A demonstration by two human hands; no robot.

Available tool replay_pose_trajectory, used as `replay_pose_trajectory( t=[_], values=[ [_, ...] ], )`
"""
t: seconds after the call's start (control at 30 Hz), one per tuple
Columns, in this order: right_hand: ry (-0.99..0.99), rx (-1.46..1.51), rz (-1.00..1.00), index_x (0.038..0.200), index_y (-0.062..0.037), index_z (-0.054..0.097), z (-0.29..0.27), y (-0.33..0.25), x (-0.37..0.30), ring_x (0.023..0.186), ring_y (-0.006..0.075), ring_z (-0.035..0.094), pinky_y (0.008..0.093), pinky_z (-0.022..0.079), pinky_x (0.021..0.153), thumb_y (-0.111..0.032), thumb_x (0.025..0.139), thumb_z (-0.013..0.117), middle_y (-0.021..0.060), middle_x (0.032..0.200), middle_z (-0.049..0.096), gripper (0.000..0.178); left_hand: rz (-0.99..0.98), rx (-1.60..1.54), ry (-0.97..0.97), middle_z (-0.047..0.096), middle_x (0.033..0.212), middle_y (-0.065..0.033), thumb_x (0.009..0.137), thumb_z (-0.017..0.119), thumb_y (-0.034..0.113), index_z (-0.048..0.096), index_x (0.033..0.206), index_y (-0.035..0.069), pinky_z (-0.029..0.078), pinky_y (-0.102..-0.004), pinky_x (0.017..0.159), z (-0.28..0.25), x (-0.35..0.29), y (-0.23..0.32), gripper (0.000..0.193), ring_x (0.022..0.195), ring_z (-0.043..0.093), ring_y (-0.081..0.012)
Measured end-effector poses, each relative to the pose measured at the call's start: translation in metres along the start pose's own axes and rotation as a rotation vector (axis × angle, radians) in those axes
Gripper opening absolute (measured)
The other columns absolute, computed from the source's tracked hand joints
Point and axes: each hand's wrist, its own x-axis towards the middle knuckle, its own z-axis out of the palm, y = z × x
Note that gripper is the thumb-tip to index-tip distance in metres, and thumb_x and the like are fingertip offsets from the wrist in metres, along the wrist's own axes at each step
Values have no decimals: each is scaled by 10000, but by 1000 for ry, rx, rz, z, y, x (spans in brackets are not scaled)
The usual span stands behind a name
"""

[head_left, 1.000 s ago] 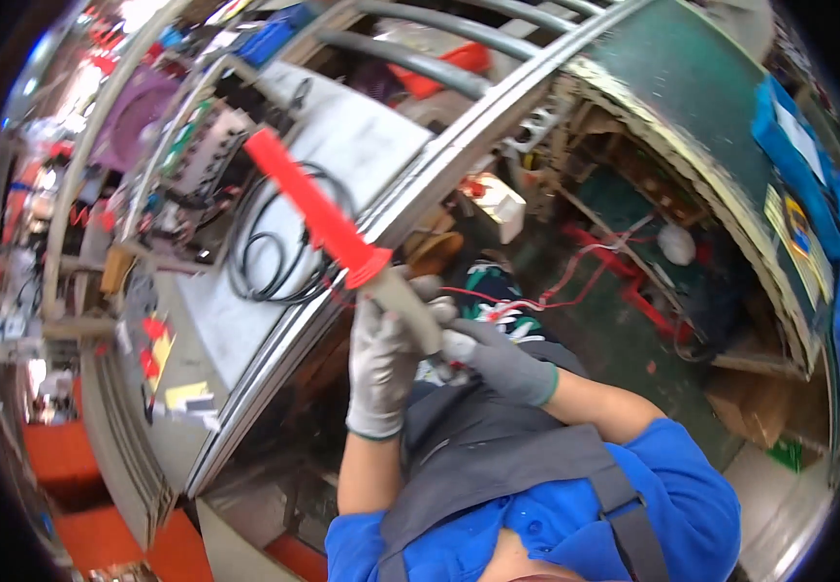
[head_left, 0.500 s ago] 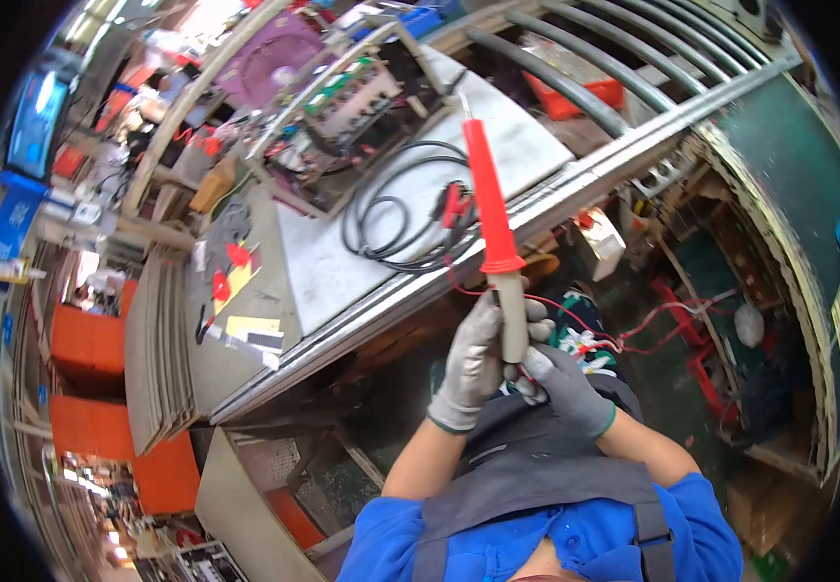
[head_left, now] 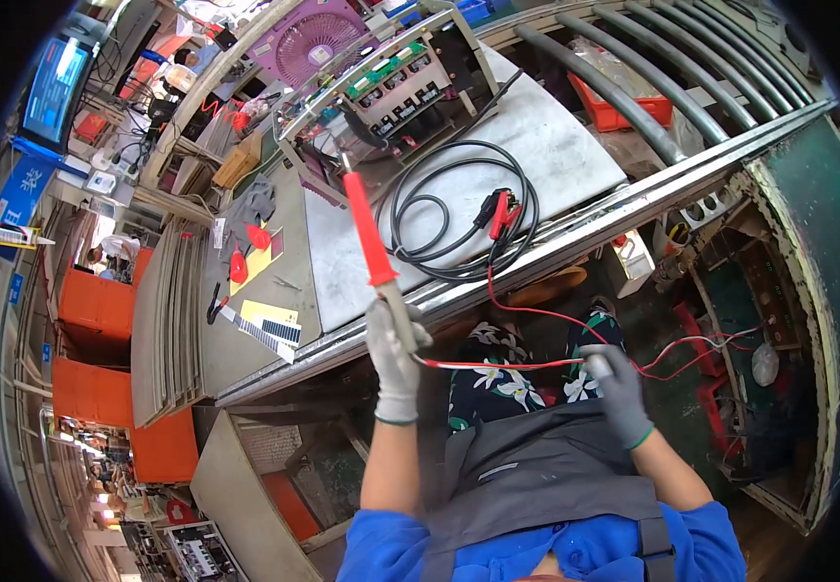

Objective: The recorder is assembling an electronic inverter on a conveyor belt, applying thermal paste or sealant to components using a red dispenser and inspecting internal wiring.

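My left hand (head_left: 393, 359), in a pale glove, is wrapped round the grey handle of a large test probe (head_left: 370, 228). The probe has a red tapered body and a thin metal tip, and points up and slightly left over the bench edge. From the handle's lower end a red and white wire (head_left: 498, 366) runs nearly straight to my right hand (head_left: 622, 393), which is closed on it in a grey glove. Beyond my hand the wire trails off to the right. A coiled black cable (head_left: 410, 254) with a red and black clip (head_left: 503, 215) lies on the white board (head_left: 561, 136).
Behind the coil stands an opened metal-framed machine (head_left: 401, 97) with circuit boards. Metal rollers (head_left: 624, 92) lie at the back right. Scissors (head_left: 214, 306), yellow cards (head_left: 270, 320) and stacked grey sheets (head_left: 163, 325) are at the left. An open box (head_left: 630, 262) hangs below the bench edge.
My left hand has carried the probe left and tilted it left. My right hand has moved away from the handle to the right, and the wire is now stretched between my hands.
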Motion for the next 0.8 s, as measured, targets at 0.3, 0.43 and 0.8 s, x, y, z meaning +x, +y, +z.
replay_pose_trajectory(
  t=[0.3, 0.43, 0.8],
  values=[
    [518, -137, 346, 1058, -20, 678, -185, 189, -52, 791, 121, 600, 286, 487, 717, -262, 1005, 536, 43, 949, 666, 285, -48, -54, 131, 588, 796, -69, 1038, 516, 426, 518, 1032, 93, 492, -260, 473, -24, 54, -14, 334, 576, 571, -116],
    [596, -492, 366, 1032, -5, 672, -239, 299, -109, 736, 208, 605, 347, 498, 711, -300, 1011, 543, 86, 914, 669, 323, -61, -34, 124, 605, 801, -67, 1037, 516, 415, 526, 1037, 100, 483, -250, 469, -32, 58, -16, 315, 574, 578, -112],
    [826, -762, 489, 1084, -54, 679, -262, 284, -44, 1025, 297, 666, 418, 514, 899, -284, 1007, 512, 161, 1084, 696, 295, 97, 607, 219, 493, 1190, -80, 1046, 450, 417, 444, 1357, 72, 418, -384, 773, -10, 62, 10, 465, 976, 478, -213]
  ],
)
